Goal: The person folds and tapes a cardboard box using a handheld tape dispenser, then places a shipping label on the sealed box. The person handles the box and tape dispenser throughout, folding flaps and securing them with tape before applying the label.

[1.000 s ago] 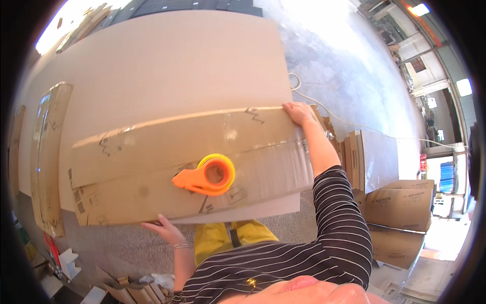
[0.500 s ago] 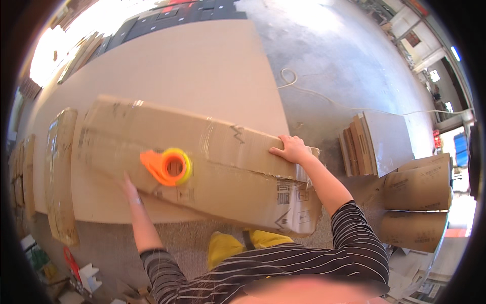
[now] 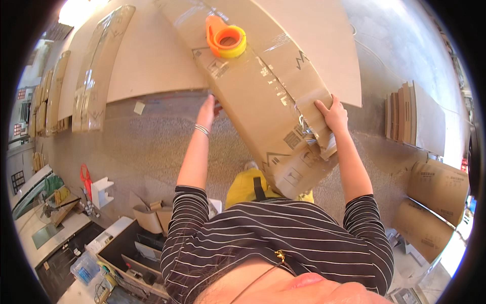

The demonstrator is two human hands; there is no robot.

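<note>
A long brown cardboard box slants across the middle, its near end close to my body and its seams taped with clear tape. My right hand grips the box's right edge near that end, thumb on top. Beside the box's left long edge is my left hand, fingers stretched toward the side; some are in shadow, and I cannot tell how firmly they touch. On top of the box, toward the far end, sits an orange tape dispenser with a yellow tape roll.
Under the box's far part lies a broad pale board surface. A narrow wrapped carton lies at its left. Stacked panels and brown cartons stand at the right. An open bin is at lower left.
The box has swung round, its near end coming toward my body and its far end pointing farther away. The tape dispenser has turned with it. My left hand has shifted along the left side.
</note>
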